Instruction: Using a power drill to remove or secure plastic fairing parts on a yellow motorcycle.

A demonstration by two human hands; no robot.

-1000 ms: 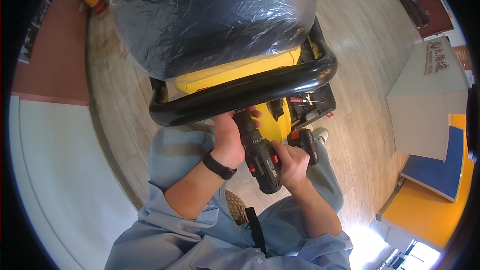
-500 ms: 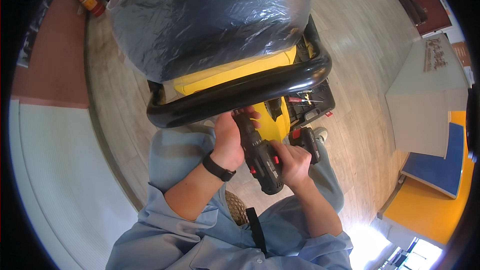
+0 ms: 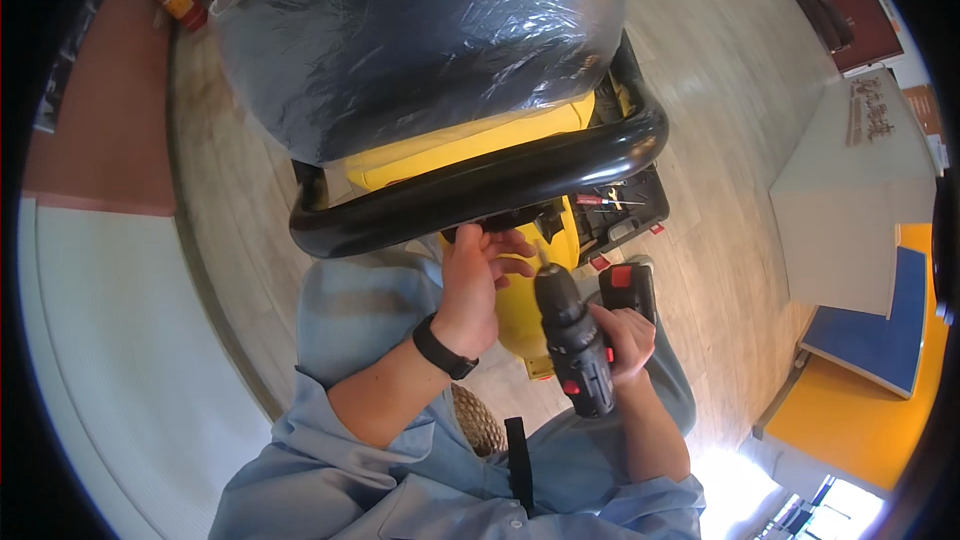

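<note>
My right hand (image 3: 628, 342) is wrapped round the grip of a black cordless drill (image 3: 578, 345) with red buttons. The drill's chuck and thin bit point up and away from me, and its battery pack (image 3: 628, 288) sticks out past my fingers. My left hand (image 3: 482, 275) is raised just under the thick black handlebar (image 3: 480, 180), fingers apart, near a dark part on the underside. Whether its fingertips touch that part I cannot tell. Behind and below is the yellow body (image 3: 518, 315) of the machine, whose top is covered by a dark plastic bag (image 3: 420, 40).
An open black tool case (image 3: 625, 215) with a red-handled screwdriver (image 3: 592, 200) lies right of the machine. My knees flank the yellow body. A white partition (image 3: 120, 340) runs along the left, a fire extinguisher (image 3: 180, 2) stands far left, and a pale counter (image 3: 835, 200) is at right.
The drill has moved right and back from under the handlebar in my right hand. My left hand has come off the drill's front end, its fingers now spread beneath the bar.
</note>
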